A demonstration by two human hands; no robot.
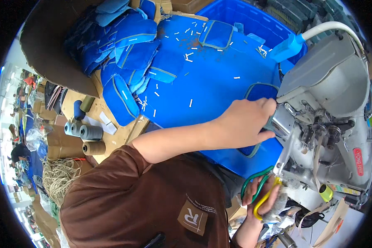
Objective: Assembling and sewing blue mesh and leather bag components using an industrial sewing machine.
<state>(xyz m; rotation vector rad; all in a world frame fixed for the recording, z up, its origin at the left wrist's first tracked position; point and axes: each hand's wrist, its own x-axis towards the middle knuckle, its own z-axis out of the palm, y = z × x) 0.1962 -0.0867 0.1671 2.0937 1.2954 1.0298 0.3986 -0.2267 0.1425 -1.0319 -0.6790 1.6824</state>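
1. The right hand (262,198), nearest the viewer, grips green-and-yellow-handled scissors (268,182), blades pointing up toward the machine.
2. Just beyond, the left hand (246,122) presses a blue mesh fabric piece with green edging (258,91) against the grey sewing machine (331,103).

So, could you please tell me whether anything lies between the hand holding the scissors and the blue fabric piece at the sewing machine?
Nothing visible blocks it. The right hand holds the scissors just below the blue fabric piece, with the blades pointing up alongside the sewing machine. The left hand already presses on that piece.
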